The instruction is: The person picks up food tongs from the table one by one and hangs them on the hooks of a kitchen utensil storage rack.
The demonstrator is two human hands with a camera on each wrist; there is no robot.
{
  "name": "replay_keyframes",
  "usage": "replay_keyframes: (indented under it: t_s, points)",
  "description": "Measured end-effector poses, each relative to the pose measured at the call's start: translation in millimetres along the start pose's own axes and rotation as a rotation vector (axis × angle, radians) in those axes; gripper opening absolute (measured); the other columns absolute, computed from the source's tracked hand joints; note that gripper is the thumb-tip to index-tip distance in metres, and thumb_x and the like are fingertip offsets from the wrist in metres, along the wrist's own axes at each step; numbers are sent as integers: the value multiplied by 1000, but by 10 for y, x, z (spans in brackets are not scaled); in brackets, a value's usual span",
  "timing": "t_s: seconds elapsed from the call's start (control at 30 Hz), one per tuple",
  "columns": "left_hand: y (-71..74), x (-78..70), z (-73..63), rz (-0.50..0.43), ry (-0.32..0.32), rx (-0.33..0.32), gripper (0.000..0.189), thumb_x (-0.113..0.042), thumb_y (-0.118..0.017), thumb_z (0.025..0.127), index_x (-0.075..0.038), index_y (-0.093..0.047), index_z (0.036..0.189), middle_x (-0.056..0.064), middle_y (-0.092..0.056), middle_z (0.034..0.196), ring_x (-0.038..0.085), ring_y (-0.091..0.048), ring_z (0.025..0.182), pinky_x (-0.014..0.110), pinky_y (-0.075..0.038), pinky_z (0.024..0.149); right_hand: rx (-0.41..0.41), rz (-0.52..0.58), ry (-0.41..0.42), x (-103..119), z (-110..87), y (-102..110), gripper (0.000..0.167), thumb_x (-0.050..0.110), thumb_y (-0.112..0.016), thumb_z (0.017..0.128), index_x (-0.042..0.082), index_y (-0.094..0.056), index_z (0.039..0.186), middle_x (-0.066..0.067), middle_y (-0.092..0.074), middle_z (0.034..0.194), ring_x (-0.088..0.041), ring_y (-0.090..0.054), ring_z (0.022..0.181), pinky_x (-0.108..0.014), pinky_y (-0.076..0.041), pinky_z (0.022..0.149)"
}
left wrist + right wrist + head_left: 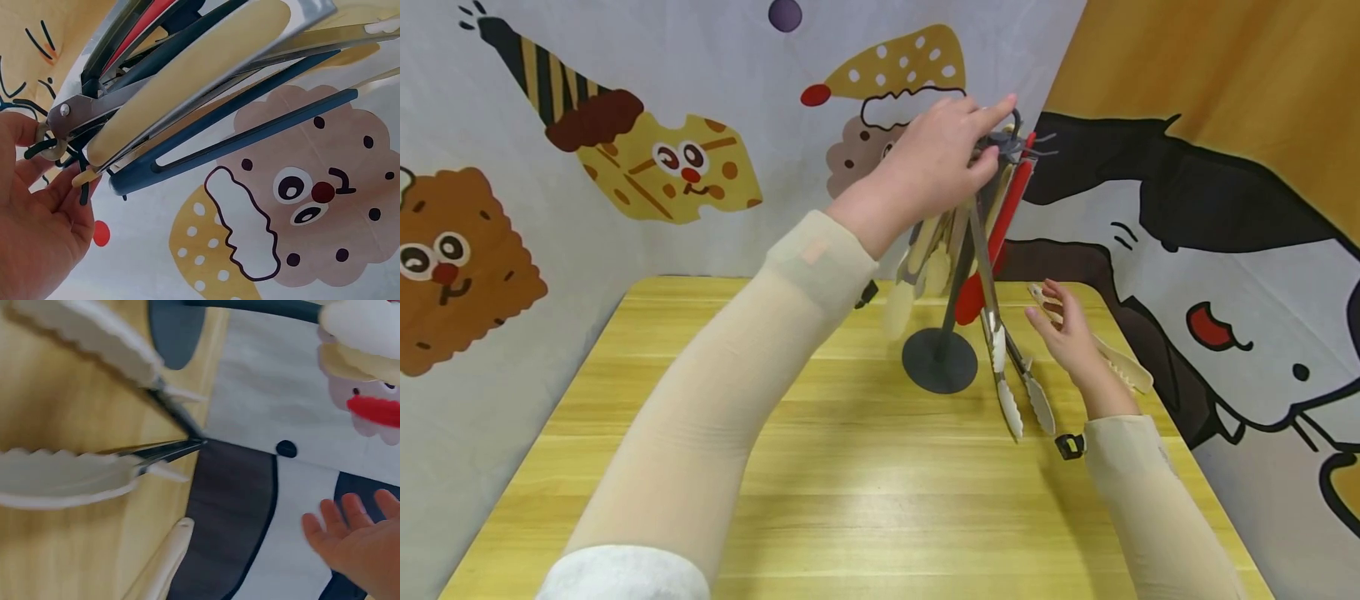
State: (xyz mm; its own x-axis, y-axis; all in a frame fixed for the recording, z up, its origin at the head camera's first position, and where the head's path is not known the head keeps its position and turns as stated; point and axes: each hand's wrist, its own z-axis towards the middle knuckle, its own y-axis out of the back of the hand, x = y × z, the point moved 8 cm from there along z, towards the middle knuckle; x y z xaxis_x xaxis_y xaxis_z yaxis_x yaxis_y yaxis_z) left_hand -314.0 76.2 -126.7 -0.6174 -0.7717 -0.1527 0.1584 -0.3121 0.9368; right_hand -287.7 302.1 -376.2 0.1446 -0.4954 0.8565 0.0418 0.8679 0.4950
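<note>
My left hand point(936, 158) is at the top of a dark stand point(940, 361), its thumb and fingers pinching the ring end of metal tongs with a beige grip point(194, 81) beside a hook. Several other tongs hang there, among them a red pair point(1007, 217) and dark tongs point(262, 134). My right hand point(1071, 333) is held with fingers loosely spread and nothing in them, right of the stand. Beige tongs point(1123, 367) lie partly behind it. White-tipped tongs point(62, 478) lie spread on the table between the stand and that hand.
The wooden table point(850, 500) carries the stand towards its back. A printed cloth point(700, 50) with cartoon figures hangs close behind and beside it. A small black buckle-like piece point(1070, 447) sits at my right wrist.
</note>
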Motion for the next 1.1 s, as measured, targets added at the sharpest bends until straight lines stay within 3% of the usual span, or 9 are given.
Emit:
replay_keyframes:
  t_s: [0.33,0.57,0.77,0.9,1.1]
  points:
    - [26,-41,-6,82,7,-9,55,-44,-32,99,-30,-18,151,-2,-53,126,15,-46,113,30,-39,91,238,-344,-203,-420,-211,-203,87,38,-61,90,-1,-12,150,-34,-19,147,-53,-26,129,-63,-30,100]
    - [35,-41,-5,79,3,-27,56,-47,-34,99,-30,-22,151,-3,-53,126,14,-44,117,30,-39,96,303,-456,-295,-540,-291,-307,94,43,-64,87,-4,-11,149,-38,-16,145,-54,-25,129,-64,-30,100]
    - [24,-27,0,1,0,-27,56,-45,-37,98,-27,-26,150,-4,-51,132,11,-46,119,25,-37,102,383,-552,-350,-672,-347,-412,100,48,-65,84,-7,-12,148,-41,-19,142,-57,-27,126,-65,-31,99]
    - [-1,-23,8,-69,8,-1,57,-43,-38,98,-27,-24,151,-3,-46,136,8,-49,112,19,-42,94,419,-591,-376,-733,-388,-475,106,51,-68,80,-9,-13,147,-41,-20,141,-58,-26,126,-65,-31,100]
    - [-20,-26,15,-116,7,15,57,-43,-38,98,-27,-22,151,-2,-45,134,7,-48,105,19,-43,87,412,-642,-345,-739,-430,-546,111,49,-75,75,-12,-16,145,-42,-25,137,-58,-28,124,-63,-32,100]
